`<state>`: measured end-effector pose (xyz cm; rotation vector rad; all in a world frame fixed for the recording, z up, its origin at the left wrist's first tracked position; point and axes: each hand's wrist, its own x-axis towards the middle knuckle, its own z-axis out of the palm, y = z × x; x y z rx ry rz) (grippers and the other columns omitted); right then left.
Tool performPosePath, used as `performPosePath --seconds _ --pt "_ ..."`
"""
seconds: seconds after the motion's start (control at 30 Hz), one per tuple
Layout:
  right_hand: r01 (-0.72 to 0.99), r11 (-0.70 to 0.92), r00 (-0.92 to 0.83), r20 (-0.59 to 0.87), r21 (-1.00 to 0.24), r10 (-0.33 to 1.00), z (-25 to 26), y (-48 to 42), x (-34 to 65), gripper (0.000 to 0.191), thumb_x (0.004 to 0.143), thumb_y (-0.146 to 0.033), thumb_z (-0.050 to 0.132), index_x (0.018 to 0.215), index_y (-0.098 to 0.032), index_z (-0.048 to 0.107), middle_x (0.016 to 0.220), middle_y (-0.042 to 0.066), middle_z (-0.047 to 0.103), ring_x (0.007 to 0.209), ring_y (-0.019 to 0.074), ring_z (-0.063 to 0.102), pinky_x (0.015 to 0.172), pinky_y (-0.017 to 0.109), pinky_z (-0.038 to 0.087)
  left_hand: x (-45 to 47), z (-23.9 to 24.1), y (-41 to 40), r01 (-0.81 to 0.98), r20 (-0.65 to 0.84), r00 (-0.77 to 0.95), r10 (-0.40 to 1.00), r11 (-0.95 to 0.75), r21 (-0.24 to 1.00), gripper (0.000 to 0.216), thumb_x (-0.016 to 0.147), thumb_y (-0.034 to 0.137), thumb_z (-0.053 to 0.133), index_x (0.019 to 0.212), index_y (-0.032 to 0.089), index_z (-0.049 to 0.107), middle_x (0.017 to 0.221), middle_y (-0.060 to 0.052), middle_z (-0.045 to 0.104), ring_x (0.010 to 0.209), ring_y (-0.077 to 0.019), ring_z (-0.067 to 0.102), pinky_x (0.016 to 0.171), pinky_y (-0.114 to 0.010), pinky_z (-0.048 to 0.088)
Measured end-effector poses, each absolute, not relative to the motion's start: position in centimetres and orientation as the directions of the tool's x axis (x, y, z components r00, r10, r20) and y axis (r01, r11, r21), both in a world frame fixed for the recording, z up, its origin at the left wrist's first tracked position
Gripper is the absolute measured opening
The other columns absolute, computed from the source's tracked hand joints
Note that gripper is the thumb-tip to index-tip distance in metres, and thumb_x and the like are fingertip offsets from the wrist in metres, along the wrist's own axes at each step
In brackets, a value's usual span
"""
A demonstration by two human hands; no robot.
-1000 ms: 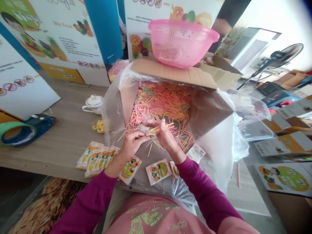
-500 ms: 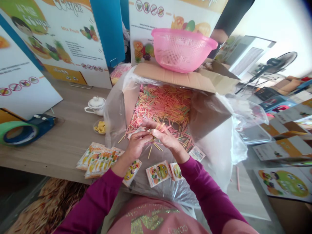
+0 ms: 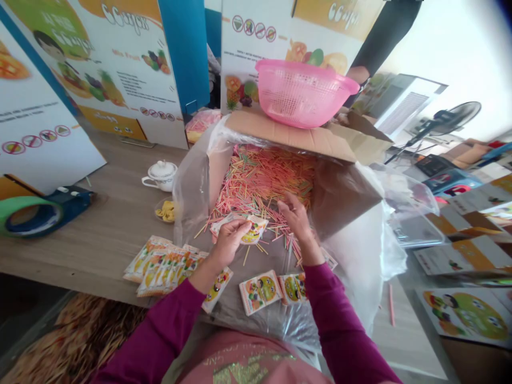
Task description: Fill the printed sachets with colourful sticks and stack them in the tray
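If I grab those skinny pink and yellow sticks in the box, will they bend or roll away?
The thin sticks will probably feel stiff, because they lie straight, not drooping. They are likely very light too. They look narrow and smooth, so they may slide or roll apart easily, and a few already lie loose on the plastic bag.

Printed fruit-themed display boards point(image 3: 120, 69) are standing along the far left, divided by a blue panel point(image 3: 182, 53) — a wood-grain tabletop point(image 3: 108, 154) is running beneath them. A patterned floor mat point(image 3: 72, 341) is lying at near left. At far right, a pedestal fan point(image 3: 460, 114) is standing beside a white louvred unit point(image 3: 402, 112), while bright daylight is washing over the pale wall point(image 3: 452, 48).
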<state>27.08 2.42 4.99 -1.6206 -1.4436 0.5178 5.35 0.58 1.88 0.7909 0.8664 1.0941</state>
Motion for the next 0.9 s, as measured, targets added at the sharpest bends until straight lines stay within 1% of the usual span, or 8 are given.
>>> performPosePath --seconds 0.13,0.23,0.33,0.47,0.53,0.7,0.8,0.9 --pt "0.675 0.118 0.014 0.173 -0.728 0.985 5.4 -0.9 27.3 0.063 0.083 -0.046 0.082 0.141 -0.023 0.07 0.145 0.016 0.067 0.126 0.0342 0.064 0.102 0.047 0.054 3.9 1.8 -2.0 -0.198 -0.126 0.147 0.981 0.154 0.968 0.045 0.077 0.061 0.083 0.073 0.017 0.07 0.067 0.001 0.066 0.064 -0.0157 0.064 0.059 -0.026 0.052" --pt "0.402 0.147 -0.33 0.007 -0.904 0.944 5.2 -4.7 23.8 0.029 0.092 -0.034 0.072 0.117 -0.02 0.076 0.101 0.005 0.077 0.085 0.0185 0.068 0.075 0.028 0.054 3.0 1.5 -5.1 -0.037 -0.06 0.113 0.992 0.065 0.997 0.041 0.087 0.056 0.073 0.072 0.019 0.068 0.065 0.002 0.061 0.063 -0.0136 0.058 0.059 -0.024 0.048" --pt "0.442 0.127 -0.39 -0.063 -0.888 0.919 4.5 -6.9 20.2 0.012 0.09 -0.017 0.066 0.079 -0.017 0.07 0.07 -0.003 0.062 0.065 0.0109 0.054 0.063 0.022 0.041 1.4 0.6 -8.6 0.144 0.007 0.131 0.991 -0.026 0.989 0.036 0.089 0.049 0.071 0.07 0.02 0.065 0.063 0.003 0.059 0.06 -0.0128 0.056 0.057 -0.022 0.045" --pt "0.475 0.157 -0.595 -0.185 -0.866 0.782 4.1 -5.6 20.7 0.007 0.091 -0.024 0.074 0.095 -0.018 0.076 0.076 -0.004 0.069 0.069 0.0116 0.058 0.063 0.021 0.041 -1.7 -0.7 -11.2 0.405 0.208 0.192 0.959 -0.27 0.874 0.034 0.095 0.037 0.065 0.065 0.021 0.063 0.062 0.002 0.061 0.059 -0.013 0.059 0.058 -0.023 0.046" --pt "0.604 0.141 -0.464 -0.202 -0.785 0.863 4.3 -3.5 23.2 0.022 0.093 -0.031 0.075 0.112 -0.02 0.076 0.084 -0.001 0.074 0.073 0.0138 0.062 0.067 0.023 0.044 -2.9 -1.1 -11.2 0.532 0.305 0.227 0.925 -0.38 0.757 0.033 0.098 0.032 0.061 0.068 0.021 0.065 0.065 0.001 0.064 0.063 -0.0147 0.064 0.063 -0.025 0.049" --pt "0.948 -0.168 0.106 -0.231 -0.271 0.967 4.3 1.6 30.0 0.031 0.096 -0.031 0.071 0.124 -0.018 0.075 0.124 0.013 0.077 0.113 0.0251 0.07 0.09 0.029 0.049 -4.1 -1.2 -9.4 0.78 0.424 0.34 0.839 -0.503 0.371 0.026 0.103 0.029 0.052 0.098 0.02 0.076 0.089 -0.008 0.075 0.085 -0.0253 0.069 0.077 -0.035 0.054" --pt "0.97 -0.203 0.15 -0.33 -0.133 0.932 3.8 2.4 31.3 0.038 0.096 -0.041 0.071 0.125 -0.018 0.075 0.133 0.016 0.074 0.122 0.0276 0.069 0.095 0.031 0.05 -4.3 -0.6 -8.2 0.814 0.454 0.363 0.814 -0.515 0.271 0.028 0.103 0.031 0.053 0.116 0.018 0.076 0.097 -0.01 0.076 0.091 -0.028 0.067 0.081 -0.038 0.054" --pt "0.982 -0.176 0.142 -0.351 -0.066 0.925 3.0 2.2 30.7 0.04 0.099 -0.046 0.064 0.125 -0.018 0.075 0.131 0.016 0.075 0.119 0.027 0.07 0.095 0.031 0.052 -3.7 0.5 -6.1 0.799 0.41 0.405 0.817 -0.534 0.275 0.024 0.102 0.029 0.054 0.107 0.022 0.077 0.099 -0.009 0.075 0.094 -0.0274 0.066 0.084 -0.039 0.054"
